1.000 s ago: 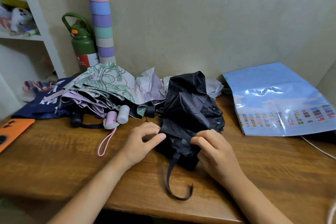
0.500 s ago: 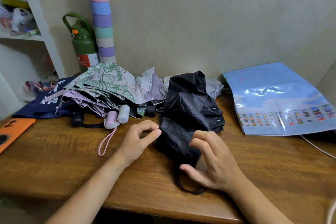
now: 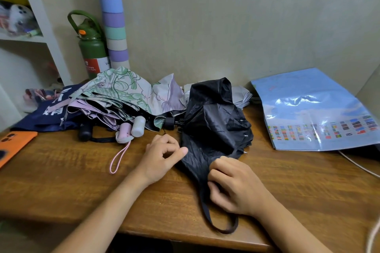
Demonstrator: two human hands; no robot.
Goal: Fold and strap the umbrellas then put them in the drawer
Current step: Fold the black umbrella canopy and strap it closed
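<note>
A crumpled black umbrella [image 3: 213, 121] lies on the wooden desk [image 3: 61, 181], its black strap [image 3: 218, 226] looping toward the front edge. My right hand [image 3: 232, 185] grips the near end of its fabric with curled fingers. My left hand [image 3: 162, 156] sits beside the umbrella's left edge, fingers loosely curled, thumb touching the fabric. Behind and left is a pile of unfolded umbrellas: a floral green-and-lilac umbrella [image 3: 127, 92], a pink one with a pink handle [image 3: 124, 132] and wrist loop, and a navy one [image 3: 47, 113].
A green bottle [image 3: 92, 47] and a pastel striped tube [image 3: 113, 18] stand against the wall. An orange phone [image 3: 12, 146] lies at the left edge. A blue plastic-covered sheet [image 3: 312, 109] lies right, with a white cable [image 3: 357, 166] near it. White shelves [image 3: 41, 16] stand at left.
My right hand dropped to the strap near the desk edge, then came back up onto the near end of the black fabric. The strap loop now hangs lower. My left hand stayed put.
</note>
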